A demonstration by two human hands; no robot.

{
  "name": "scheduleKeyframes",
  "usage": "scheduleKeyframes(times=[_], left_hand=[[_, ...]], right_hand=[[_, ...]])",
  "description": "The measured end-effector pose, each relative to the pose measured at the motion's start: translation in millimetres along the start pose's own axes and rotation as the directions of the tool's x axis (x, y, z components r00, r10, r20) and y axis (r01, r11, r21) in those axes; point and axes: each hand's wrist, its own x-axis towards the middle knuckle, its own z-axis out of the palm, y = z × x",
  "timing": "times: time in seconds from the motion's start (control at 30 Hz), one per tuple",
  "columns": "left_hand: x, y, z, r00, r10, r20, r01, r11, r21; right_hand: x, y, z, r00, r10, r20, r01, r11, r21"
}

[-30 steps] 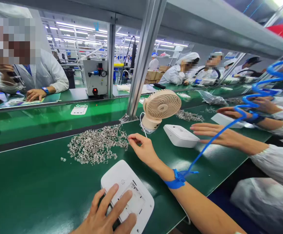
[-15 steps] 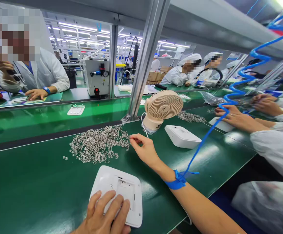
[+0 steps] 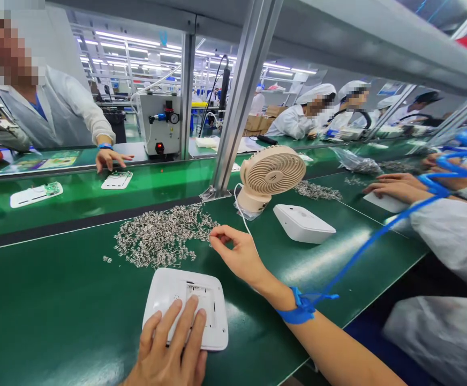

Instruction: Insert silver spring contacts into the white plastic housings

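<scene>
My left hand (image 3: 169, 348) lies flat with fingers spread on a white plastic housing (image 3: 187, 303), whose open recess faces up on the green bench mat. My right hand (image 3: 237, 252) is pinched at the right edge of a heap of small metal clips (image 3: 161, 236); what its fingertips hold is too small to make out. A blue wrist strap (image 3: 298, 308) circles my right wrist, and its coiled blue cord (image 3: 378, 233) runs up to the right.
A beige desk fan (image 3: 269, 177) and another white housing (image 3: 303, 222) stand behind my right hand. A co-worker's hands (image 3: 394, 187) rest on a white part at right. Across the belt a person's hand (image 3: 111, 157) reaches near circuit boards (image 3: 117, 179). A metal post (image 3: 237, 102) rises mid-bench.
My left hand has turned and slid the white housing leftward. My right hand stayed at the clip heap. The person opposite moved a hand to the belt; a second board came into view.
</scene>
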Motion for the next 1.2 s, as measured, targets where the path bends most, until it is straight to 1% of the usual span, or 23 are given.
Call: scheduleKeyframes(times=[0.13, 0.3, 0.43, 0.6, 0.73, 0.8, 0.87, 0.93, 1.0, 1.03, 1.1, 1.2], left_hand=[[1.5, 0.0, -1.6, 1.000, -0.010, -0.024, 0.011, 1.000, 0.010], [0.1, -0.7, -1.4, 1.000, -0.003, 0.012, 0.003, 1.000, 0.028], [0.6, -0.3, -2.0, 0.999, -0.005, 0.036, 0.002, 0.996, 0.093], [1.8, 0.6, -3.2, 1.000, 0.001, 0.022, -0.004, 0.989, 0.146], [0.9, 0.6, 0.3, 1.000, 0.008, 0.016, -0.011, 0.985, 0.173], [0.8, 1.3, 1.5, 1.000, 0.011, -0.019, -0.007, 0.981, 0.194], [1.7, 3.2, -0.5, 1.000, 0.005, 0.014, -0.008, 0.977, 0.214], [3.7, 6.2, -6.2, 0.994, -0.008, 0.108, -0.016, 0.975, 0.221], [6.9, 9.2, -13.3, 0.977, -0.013, 0.213, -0.037, 0.973, 0.227], [8.7, 10.3, -16.4, 0.969, -0.013, 0.245, -0.047, 0.970, 0.239], [11.9, 11.2, -20.6, 0.956, 0.005, 0.292, -0.085, 0.962, 0.261], [14.8, 11.1, -23.3, 0.944, 0.020, 0.328, -0.120, 0.950, 0.287]], right_hand=[[-3.0, -0.9, 3.2, 0.999, -0.009, 0.040, 0.009, 1.000, -0.006], [-7.5, -8.2, 6.0, 0.995, -0.013, 0.098, 0.014, 1.000, -0.008], [-11.5, -15.8, 6.6, 0.985, -0.055, 0.161, 0.058, 0.998, -0.011], [-18.9, -22.9, 7.4, 0.965, -0.133, 0.226, 0.139, 0.990, -0.013], [-25.3, -25.8, 8.8, 0.955, -0.138, 0.262, 0.151, 0.988, -0.031], [-26.9, -26.5, 9.6, 0.951, -0.138, 0.278, 0.153, 0.988, -0.032], [-27.5, -27.3, 10.1, 0.947, -0.139, 0.288, 0.151, 0.988, -0.019], [-28.1, -28.3, 10.1, 0.949, -0.141, 0.283, 0.146, 0.989, 0.005], [-29.0, -28.5, 10.1, 0.950, -0.144, 0.278, 0.143, 0.989, 0.023], [-29.5, -28.0, 10.3, 0.950, -0.142, 0.279, 0.141, 0.990, 0.024], [-30.7, -26.7, 10.9, 0.946, -0.128, 0.298, 0.130, 0.991, 0.014], [-31.5, -26.3, 10.9, 0.936, -0.092, 0.340, 0.100, 0.995, -0.006]])
